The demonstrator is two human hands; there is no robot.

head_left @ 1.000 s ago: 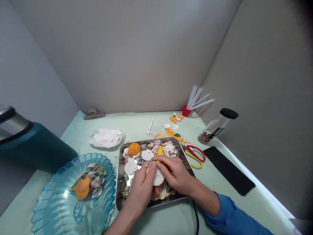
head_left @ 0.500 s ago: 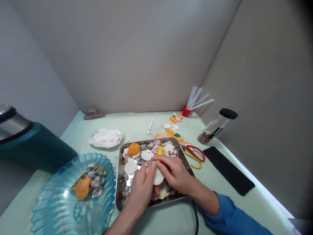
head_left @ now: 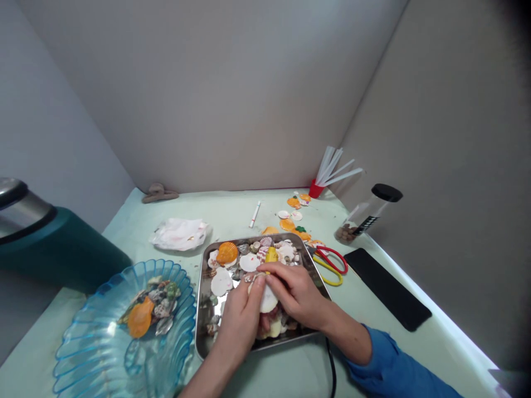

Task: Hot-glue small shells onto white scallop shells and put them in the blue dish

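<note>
Over a metal tray full of shells, both hands are closed together on a white scallop shell. My left hand grips its left side, thumb on top. My right hand pinches the upper right edge, its fingertips meeting the left thumb. Whatever lies between the fingertips is mostly hidden. Just beyond the fingers is a yellow object, perhaps a glue gun, partly covered by the hand. An orange scallop shell and a flat white shell lie in the tray's left part.
A blue glass bowl with shells stands at left beside a green bottle. Scissors, a black phone-like slab and a clear jar are at right. Behind are a white packet, a marker and glue sticks.
</note>
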